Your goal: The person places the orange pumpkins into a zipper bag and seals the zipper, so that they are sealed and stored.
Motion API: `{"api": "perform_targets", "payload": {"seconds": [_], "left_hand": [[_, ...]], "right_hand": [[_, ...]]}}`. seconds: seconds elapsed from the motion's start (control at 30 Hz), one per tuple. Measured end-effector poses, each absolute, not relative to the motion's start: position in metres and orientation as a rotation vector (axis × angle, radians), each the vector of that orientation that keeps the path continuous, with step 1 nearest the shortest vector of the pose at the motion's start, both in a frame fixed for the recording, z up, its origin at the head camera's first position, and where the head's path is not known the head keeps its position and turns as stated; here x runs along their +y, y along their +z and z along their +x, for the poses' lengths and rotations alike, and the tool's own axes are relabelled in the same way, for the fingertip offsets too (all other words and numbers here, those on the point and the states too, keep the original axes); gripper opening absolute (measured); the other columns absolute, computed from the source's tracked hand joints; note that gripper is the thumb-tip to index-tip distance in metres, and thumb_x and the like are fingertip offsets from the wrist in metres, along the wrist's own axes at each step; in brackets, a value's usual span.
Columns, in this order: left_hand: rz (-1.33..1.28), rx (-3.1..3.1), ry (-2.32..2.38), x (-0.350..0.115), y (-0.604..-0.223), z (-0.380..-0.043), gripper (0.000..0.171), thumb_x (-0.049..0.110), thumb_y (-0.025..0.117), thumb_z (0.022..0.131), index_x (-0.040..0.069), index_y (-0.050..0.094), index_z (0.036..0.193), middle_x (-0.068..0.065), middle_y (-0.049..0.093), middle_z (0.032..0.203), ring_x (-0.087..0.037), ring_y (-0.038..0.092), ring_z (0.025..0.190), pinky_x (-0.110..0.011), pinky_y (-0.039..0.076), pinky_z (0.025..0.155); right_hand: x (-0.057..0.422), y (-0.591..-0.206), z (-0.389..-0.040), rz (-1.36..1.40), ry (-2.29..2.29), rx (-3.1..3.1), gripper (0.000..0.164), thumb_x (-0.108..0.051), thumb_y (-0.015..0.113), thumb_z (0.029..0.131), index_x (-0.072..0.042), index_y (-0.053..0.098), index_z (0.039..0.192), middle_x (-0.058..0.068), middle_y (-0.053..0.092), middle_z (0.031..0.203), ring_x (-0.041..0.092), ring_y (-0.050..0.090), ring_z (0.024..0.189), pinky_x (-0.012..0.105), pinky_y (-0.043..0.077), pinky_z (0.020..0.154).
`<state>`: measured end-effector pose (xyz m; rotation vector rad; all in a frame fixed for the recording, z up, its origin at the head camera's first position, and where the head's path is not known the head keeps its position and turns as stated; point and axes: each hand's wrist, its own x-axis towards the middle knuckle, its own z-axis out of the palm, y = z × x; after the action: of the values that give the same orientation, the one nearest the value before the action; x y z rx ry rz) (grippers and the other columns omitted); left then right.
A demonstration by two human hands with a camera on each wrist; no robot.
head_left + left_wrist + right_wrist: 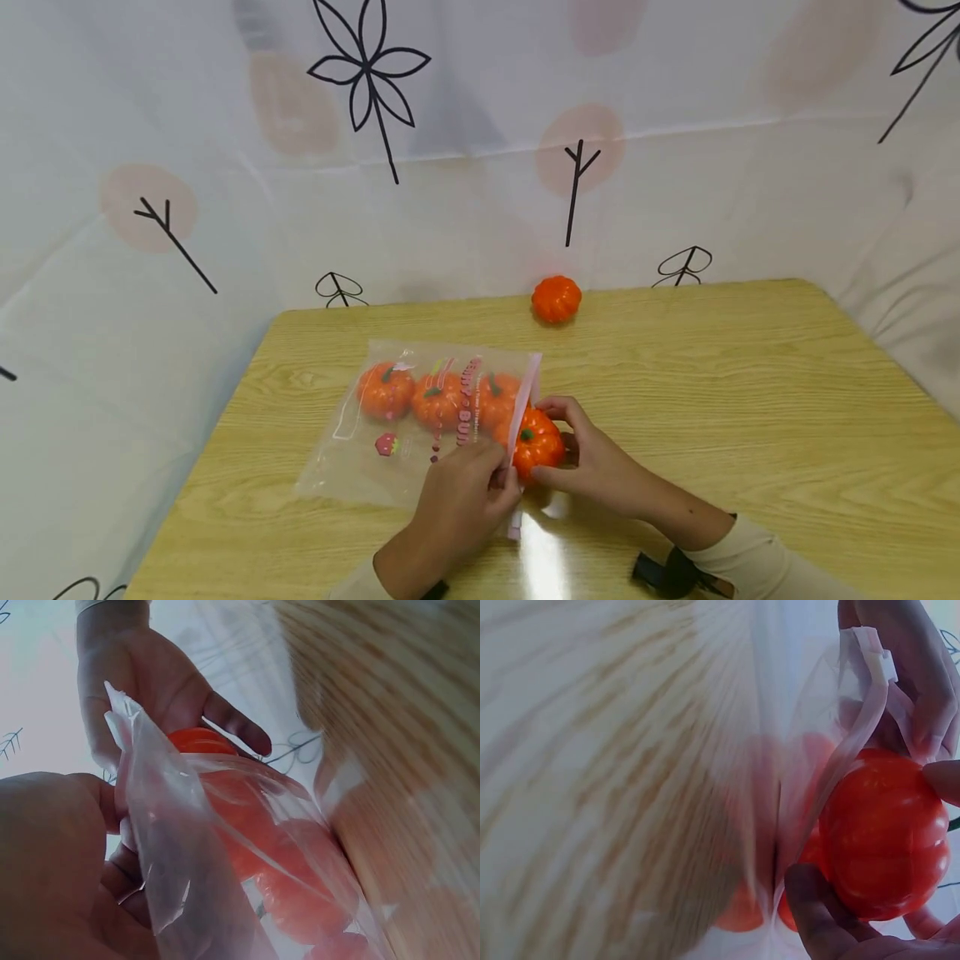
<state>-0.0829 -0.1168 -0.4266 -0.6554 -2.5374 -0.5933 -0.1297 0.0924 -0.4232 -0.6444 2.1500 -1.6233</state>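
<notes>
A clear plastic zip bag point(352, 467) with a pink edge lies on the table, with several small orange toy pumpkins point(386, 392) inside. My left hand point(461, 500) pinches the bag's edge near its mouth. In my right hand point(592, 458) is another orange pumpkin point(538, 446), gripped between thumb and fingers right at the mouth, partly behind the pink edge. The right wrist view shows this pumpkin point(885, 832) close up, fingers around it and the bag's edge beside it. From the left wrist, the bag's film point(180, 847) hides much of the pumpkins.
One more orange pumpkin point(557, 299) sits at the table's far edge, outside the bag. The wooden table point(712, 375) meets a patterned white cloth point(480, 208) behind and at the sides. A black strap piece point(667, 573) is by my right wrist.
</notes>
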Motion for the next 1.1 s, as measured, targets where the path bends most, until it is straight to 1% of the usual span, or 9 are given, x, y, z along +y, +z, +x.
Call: {"api": "perform_targets", "payload": {"seconds": [0.17, 0.3, 0.5, 0.63, 0.73, 0.8, 0.9, 1.03, 1.1], "left_hand": [[-0.677, -2.534, -0.579, -0.1176, -0.4277, -0.0833, 0.030, 0.018, 0.073, 0.078, 0.021, 0.045, 0.069, 0.015, 0.038, 0.065, 0.001, 0.029, 0.060, -0.010, 0.022, 0.053], [-0.700, -2.540, -0.592, -0.1178, -0.4283, -0.0830, 0.030, 0.018, 0.073, 0.079, 0.021, 0.046, 0.069, 0.015, 0.037, 0.065, 0.002, 0.029, 0.059, -0.009, 0.021, 0.053], [-0.728, -2.535, -0.611, -0.1171, -0.4292, -0.0831, 0.028, 0.017, 0.074, 0.078, 0.020, 0.046, 0.070, 0.014, 0.037, 0.066, 0.002, 0.029, 0.060, -0.009, 0.020, 0.054], [-0.735, -2.550, -0.600, -0.1166, -0.4288, -0.0830, 0.027, 0.018, 0.073, 0.080, 0.020, 0.047, 0.072, 0.014, 0.038, 0.067, 0.001, 0.030, 0.061, -0.009, 0.021, 0.055], [-0.745, -2.553, -0.596, -0.1167, -0.4278, -0.0829, 0.026, 0.018, 0.072, 0.081, 0.020, 0.048, 0.073, 0.013, 0.038, 0.068, 0.001, 0.030, 0.061, -0.010, 0.021, 0.055], [-0.755, -2.547, -0.595, -0.1168, -0.4272, -0.0831, 0.026, 0.017, 0.072, 0.081, 0.020, 0.048, 0.073, 0.013, 0.038, 0.068, 0.000, 0.031, 0.062, -0.010, 0.021, 0.055], [-0.767, -2.534, -0.598, -0.1173, -0.4266, -0.0829, 0.025, 0.016, 0.072, 0.081, 0.019, 0.048, 0.074, 0.013, 0.039, 0.069, 0.000, 0.031, 0.062, -0.010, 0.022, 0.056], [-0.778, -2.522, -0.598, -0.1183, -0.4263, -0.0820, 0.024, 0.017, 0.072, 0.082, 0.019, 0.049, 0.075, 0.012, 0.040, 0.070, 0.000, 0.032, 0.063, -0.009, 0.023, 0.057], [-0.785, -2.514, -0.593, -0.1187, -0.4265, -0.0817, 0.024, 0.017, 0.073, 0.082, 0.018, 0.050, 0.076, 0.011, 0.041, 0.070, -0.001, 0.033, 0.063, -0.009, 0.024, 0.057]], "right_hand": [[0.0916, -0.4237, -0.1313, -0.647, -1.607, 2.171, 0.072, -0.022, 0.076, 0.089, -0.010, 0.029, 0.143, 0.023, 0.036, 0.144, 0.042, 0.055, 0.126, 0.030, 0.053, 0.094], [0.0910, -0.4239, -0.1331, -0.629, -1.598, 2.213, 0.073, -0.024, 0.077, 0.088, -0.010, 0.031, 0.143, 0.021, 0.038, 0.145, 0.038, 0.058, 0.123, 0.031, 0.054, 0.094], [0.0924, -0.4249, -0.1349, -0.583, -1.619, 2.299, 0.076, -0.026, 0.080, 0.085, -0.010, 0.031, 0.143, 0.020, 0.038, 0.148, 0.038, 0.059, 0.123, 0.035, 0.055, 0.095], [0.0923, -0.4256, -0.1343, -0.575, -1.648, 2.301, 0.077, -0.024, 0.080, 0.085, -0.010, 0.032, 0.143, 0.020, 0.039, 0.146, 0.039, 0.059, 0.122, 0.033, 0.055, 0.094], [0.0915, -0.4263, -0.1333, -0.598, -1.654, 2.261, 0.075, -0.024, 0.079, 0.085, -0.011, 0.032, 0.142, 0.019, 0.039, 0.144, 0.039, 0.058, 0.124, 0.031, 0.054, 0.094], [0.0913, -0.4267, -0.1328, -0.614, -1.661, 2.236, 0.073, -0.022, 0.079, 0.086, -0.012, 0.032, 0.142, 0.019, 0.039, 0.143, 0.040, 0.057, 0.125, 0.029, 0.054, 0.094], [0.0916, -0.4272, -0.1322, -0.654, -1.674, 2.212, 0.072, -0.014, 0.076, 0.087, -0.012, 0.032, 0.143, 0.021, 0.038, 0.144, 0.040, 0.056, 0.125, 0.029, 0.052, 0.095], [0.0919, -0.4269, -0.1311, -0.698, -1.690, 2.179, 0.073, -0.003, 0.071, 0.084, -0.010, 0.030, 0.144, 0.024, 0.035, 0.147, 0.041, 0.054, 0.127, 0.029, 0.050, 0.098], [0.0920, -0.4264, -0.1307, -0.705, -1.690, 2.161, 0.074, -0.001, 0.069, 0.084, -0.009, 0.028, 0.145, 0.024, 0.033, 0.148, 0.042, 0.053, 0.128, 0.029, 0.050, 0.098]]}}
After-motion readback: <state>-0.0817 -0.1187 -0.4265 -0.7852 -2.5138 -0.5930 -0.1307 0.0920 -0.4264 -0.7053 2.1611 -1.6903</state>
